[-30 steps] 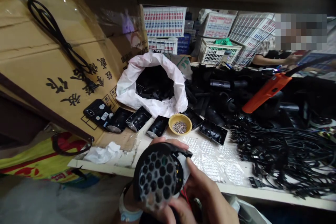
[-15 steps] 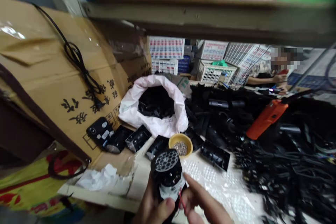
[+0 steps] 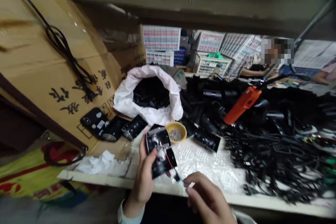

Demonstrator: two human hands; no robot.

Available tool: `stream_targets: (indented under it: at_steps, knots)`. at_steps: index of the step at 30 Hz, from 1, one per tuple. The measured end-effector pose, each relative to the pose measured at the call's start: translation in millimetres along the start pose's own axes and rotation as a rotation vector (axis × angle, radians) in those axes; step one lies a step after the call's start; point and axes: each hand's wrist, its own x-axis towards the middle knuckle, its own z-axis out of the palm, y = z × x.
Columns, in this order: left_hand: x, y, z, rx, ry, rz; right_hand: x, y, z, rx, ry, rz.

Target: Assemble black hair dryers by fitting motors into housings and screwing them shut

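My left hand [image 3: 144, 173] is closed around an open black plastic housing [image 3: 160, 168], its hollow inside facing me. A thin red wire [image 3: 168, 157] runs out of the housing towards my right hand. On the wire's end hangs a small dark part [image 3: 177, 176], blurred. My right hand [image 3: 207, 197] pinches the end of this small part between thumb and forefinger, below and right of the housing. Just behind the housing stands a yellow bowl [image 3: 184, 135] with small metal screws [image 3: 174, 134] in it.
More black housings [image 3: 207, 139] lie around the bowl. A white sack [image 3: 121, 99] of black parts stands behind. An orange electric screwdriver [image 3: 243, 105] hangs at right above a heap of black cables [image 3: 273, 161]. A phone [image 3: 90, 122] leans at left. A shelf beam [image 3: 183, 5] crosses overhead.
The housing has turned from its round perforated end to its open inside. My right hand has drawn away from it, to the right, with the wire's end. The view has shifted.
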Motion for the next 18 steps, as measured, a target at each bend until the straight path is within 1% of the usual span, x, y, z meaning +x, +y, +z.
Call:
stream_targets:
  at_steps: [2,3,7,10,13,18]
  knots:
    - [0,6,3.2,-0.014,0.005,-0.046,-3,-7,-5,-0.005,-0.038,0.092]
    - [0,7,3.9,-0.022,0.0,-0.07,-4,-10,-7,-0.021,-0.039,0.096]
    - [0,3,2.0,-0.032,-0.024,-0.129,-1,-13,-9,-0.131,-0.032,-0.056]
    - [0,-2,-1.0,0.006,-0.065,-0.174,2,-18,-8,-0.142,0.022,-0.157]
    - [-3,-4,-1.5,0.004,-0.118,-0.231,6,-28,-6,-0.117,0.071,-0.196]
    - [-12,-7,2.6,0.016,-0.194,-0.32,15,-41,0,-0.138,0.022,-0.27]
